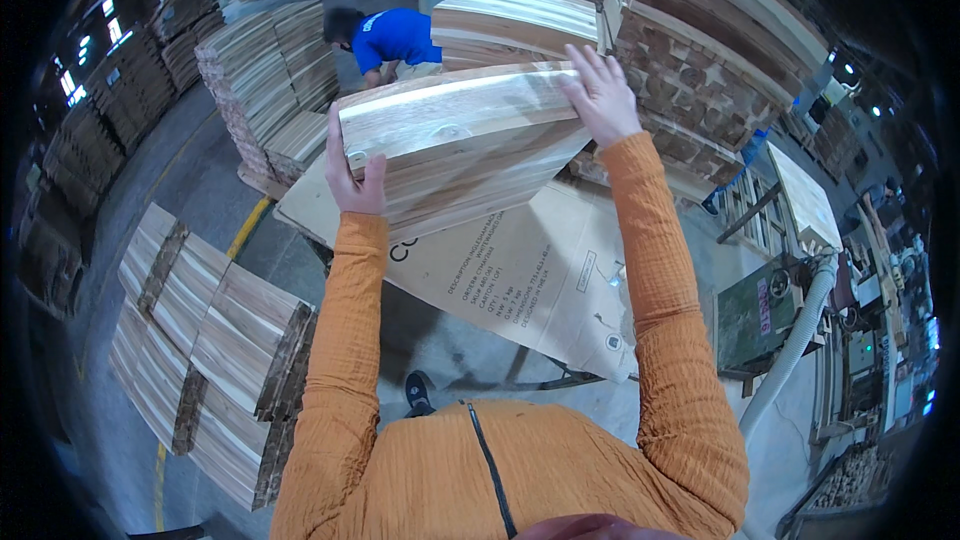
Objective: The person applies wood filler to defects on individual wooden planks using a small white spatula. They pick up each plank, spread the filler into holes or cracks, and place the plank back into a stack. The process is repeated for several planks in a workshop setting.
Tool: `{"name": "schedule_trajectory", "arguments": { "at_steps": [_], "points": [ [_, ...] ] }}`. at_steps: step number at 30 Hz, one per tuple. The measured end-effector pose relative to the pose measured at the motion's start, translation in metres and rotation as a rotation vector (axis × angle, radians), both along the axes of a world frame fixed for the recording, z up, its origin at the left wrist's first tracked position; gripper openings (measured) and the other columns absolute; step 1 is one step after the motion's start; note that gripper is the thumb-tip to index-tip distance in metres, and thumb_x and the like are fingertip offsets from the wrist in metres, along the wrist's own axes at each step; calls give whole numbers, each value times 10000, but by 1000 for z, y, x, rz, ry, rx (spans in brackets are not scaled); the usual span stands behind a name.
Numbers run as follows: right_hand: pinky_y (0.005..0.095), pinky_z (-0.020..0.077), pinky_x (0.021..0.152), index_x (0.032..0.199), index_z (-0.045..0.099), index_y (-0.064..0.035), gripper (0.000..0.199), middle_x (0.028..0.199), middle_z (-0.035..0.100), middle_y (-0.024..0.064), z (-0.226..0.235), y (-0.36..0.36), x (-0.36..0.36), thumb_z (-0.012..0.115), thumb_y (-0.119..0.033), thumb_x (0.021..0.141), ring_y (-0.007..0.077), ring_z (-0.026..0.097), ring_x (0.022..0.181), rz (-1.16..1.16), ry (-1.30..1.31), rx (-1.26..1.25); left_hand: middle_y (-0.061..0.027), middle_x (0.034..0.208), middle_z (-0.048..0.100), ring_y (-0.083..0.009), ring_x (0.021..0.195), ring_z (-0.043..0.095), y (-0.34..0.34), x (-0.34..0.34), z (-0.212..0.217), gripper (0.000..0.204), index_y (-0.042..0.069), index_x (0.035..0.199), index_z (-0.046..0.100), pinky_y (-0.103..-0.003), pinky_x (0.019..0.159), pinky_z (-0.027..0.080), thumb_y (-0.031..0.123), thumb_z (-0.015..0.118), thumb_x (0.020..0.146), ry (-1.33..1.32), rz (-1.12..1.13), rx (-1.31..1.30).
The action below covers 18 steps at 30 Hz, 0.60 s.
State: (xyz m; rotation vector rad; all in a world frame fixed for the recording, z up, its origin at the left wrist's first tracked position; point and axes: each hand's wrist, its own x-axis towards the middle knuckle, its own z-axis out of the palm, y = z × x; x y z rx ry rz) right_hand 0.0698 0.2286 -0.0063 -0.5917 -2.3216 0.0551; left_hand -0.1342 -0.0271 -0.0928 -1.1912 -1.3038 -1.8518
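Note:
Both my hands hold a wide wooden panel (470,145) of light and darker strips, tilted above a cardboard-covered table. My left hand (357,178) is closed on its left end, thumb on the near face and fingers along the side. At the upper right corner my right hand (604,100) grips it, fingers over the top edge. The panel's far face is hidden. Beneath it lies a flattened brown cardboard sheet (560,285) with dark print, partly covered by the panel in this view.
Behind the panel stands a stack of wooden panels (515,20); a person in a blue shirt (395,40) bends beside it. More panel stacks rise at left (270,90) and right (690,70). Low at left lies a panel pile (210,340). A green machine (765,310) with a pale hose stands right.

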Motion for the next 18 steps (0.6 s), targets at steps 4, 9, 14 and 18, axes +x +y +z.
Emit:
{"name": "schedule_trajectory", "arguments": {
  "at_steps": [4,9,14,18],
  "points": [
    [379,365,994,1232,573,-72,420,1207,589,139,-30,-1,63,524,-323,899,302,507,1142,118,481,-60,-214,1319,478,-270,1187,494,-1,2,3,744,-62,1378,345,-350,976,396,349,592,809,-7,-37,-13],
    [270,474,661,828,615,-21,276,694,591,48,-149,9,203,552,-278,907,126,580,673,-75,859,-496,-191,1314,476,-177,1009,512,7,-22,-15,566,-35,1361,383,-291,867,421,224,550,886,-24,-22,20],
    [298,418,552,662,550,-27,407,568,535,46,-230,-33,323,570,-355,902,125,493,556,-703,674,-547,-158,1182,538,-192,1002,515,7,-27,-22,487,-35,1316,432,-297,872,405,257,520,936,-248,-2,-1],
    [392,476,703,795,637,-30,434,756,649,155,-282,-60,367,632,-465,799,284,630,747,-960,171,-778,-168,1213,531,-235,1098,493,10,-19,-4,509,-54,1294,454,-335,943,369,319,490,950,-77,53,-22]
  ]
}}
